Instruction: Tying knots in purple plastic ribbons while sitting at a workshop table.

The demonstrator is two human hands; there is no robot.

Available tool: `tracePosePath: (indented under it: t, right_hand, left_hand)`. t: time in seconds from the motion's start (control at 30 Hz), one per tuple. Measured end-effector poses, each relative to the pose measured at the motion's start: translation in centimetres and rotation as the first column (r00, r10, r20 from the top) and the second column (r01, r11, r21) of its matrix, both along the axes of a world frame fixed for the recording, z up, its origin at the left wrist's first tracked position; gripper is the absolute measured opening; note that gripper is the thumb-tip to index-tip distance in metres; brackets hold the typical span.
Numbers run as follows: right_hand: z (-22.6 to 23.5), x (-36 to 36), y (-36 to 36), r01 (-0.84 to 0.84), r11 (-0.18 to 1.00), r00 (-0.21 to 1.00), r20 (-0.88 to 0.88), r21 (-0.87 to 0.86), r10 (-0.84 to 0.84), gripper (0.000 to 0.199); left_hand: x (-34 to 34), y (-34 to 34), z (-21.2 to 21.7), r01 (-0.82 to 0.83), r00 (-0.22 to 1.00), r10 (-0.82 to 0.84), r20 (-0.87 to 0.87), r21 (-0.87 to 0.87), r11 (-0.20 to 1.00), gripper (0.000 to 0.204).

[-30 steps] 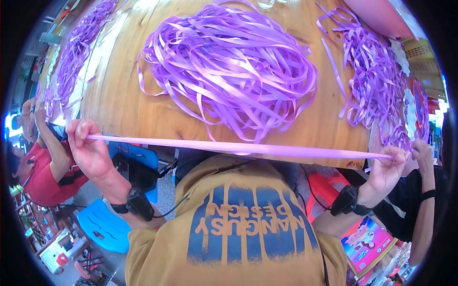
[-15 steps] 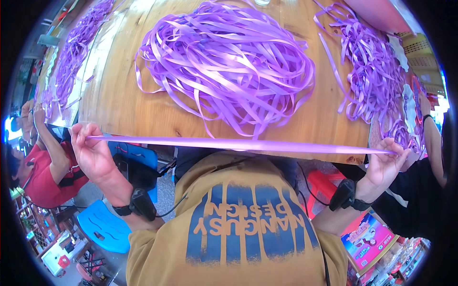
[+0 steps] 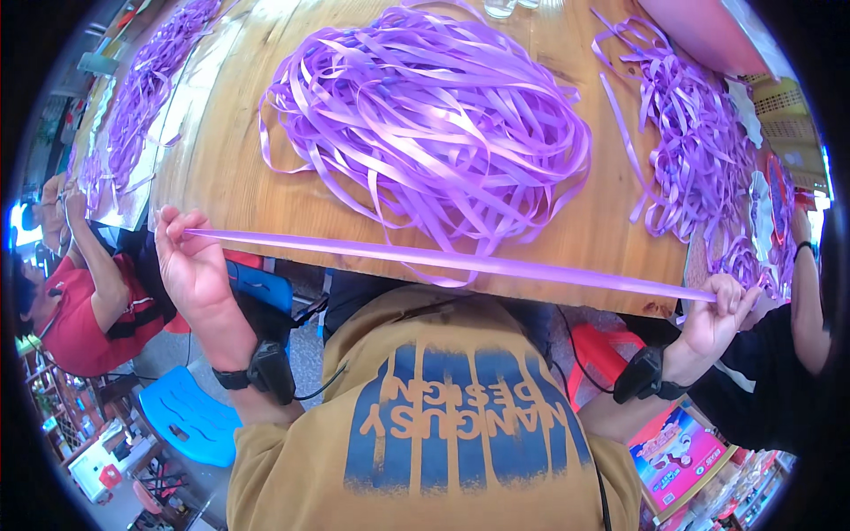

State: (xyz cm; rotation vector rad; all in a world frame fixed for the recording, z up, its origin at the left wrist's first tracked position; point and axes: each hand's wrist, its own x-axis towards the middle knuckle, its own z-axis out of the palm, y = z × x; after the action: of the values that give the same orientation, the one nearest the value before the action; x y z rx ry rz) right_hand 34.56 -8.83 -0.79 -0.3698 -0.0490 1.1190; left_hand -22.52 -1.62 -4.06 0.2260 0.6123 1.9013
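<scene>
A purple ribbon (image 3: 443, 259) is stretched taut between my two hands, just over the near edge of the table, sloping down to the right. My left hand (image 3: 190, 257) pinches its left end between thumb and fingertips. At the other end, my right hand (image 3: 715, 319) is closed on the ribbon, lower than the left. Beyond the strip lies a large loose heap of purple ribbon (image 3: 425, 124) on the wooden table (image 3: 221, 186), and one loop from it hangs near the table edge.
More purple ribbon heaps lie at left (image 3: 159, 84) and right (image 3: 699, 142). Co-workers sit on both sides, one in a red shirt (image 3: 84, 305), one in black (image 3: 761, 380). Blue chair (image 3: 186, 416) and red stool (image 3: 602, 354) stand below the table. Glasses (image 3: 500, 7) are at the far edge.
My left hand has risen and shifted slightly right, while the right hand has dropped and moved a little left. The stretched ribbon went from nearly level to a clearer slant.
</scene>
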Motion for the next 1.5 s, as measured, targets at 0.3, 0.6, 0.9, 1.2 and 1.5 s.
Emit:
tracePosePath:
  t: [0.3, 0.6, 0.9, 1.2, 1.5]
  right_hand:
    - [-0.8, -3.5, 0.5, -0.043, 0.999, 0.999, 0.006, -0.023, 0.043, 0.026]
    - [-0.2, -3.1, -0.2, 0.009, 0.995, 0.995, -0.101, 0.095, 0.0, 0.018]
    - [-1.0, -2.4, -0.7, -0.033, 0.988, 0.999, -0.035, 0.15, 0.039, 0.01]
    - [-3.1, 1.1, -2.4, -0.176, 0.976, 0.972, -0.133, 0.127, 0.193, 0.004]
    - [-1.5, -0.9, -2.0, -0.121, 0.982, 0.986, 0.131, 0.145, 0.102, 0.019]
  left_hand:
    - [-4.7, -0.8, -2.9, 0.3, 0.95, -0.299, 0.091, -0.002, 0.954, 0.012]
    - [-4.8, 1.4, -4.4, 0.521, 0.852, -0.521, 0.049, 0.013, 0.854, 0.031]
    - [-1.0, 1.2, -4.5, 0.372, 0.927, -0.368, 0.073, -0.055, 0.927, 0.023]
    - [1.7, 0.4, -3.7, 0.033, 0.992, -0.018, 0.121, -0.125, 0.992, 0.018]
    - [-0.2, 0.0, -3.5, 0.121, 0.981, -0.106, 0.163, -0.083, 0.989, 0.018]
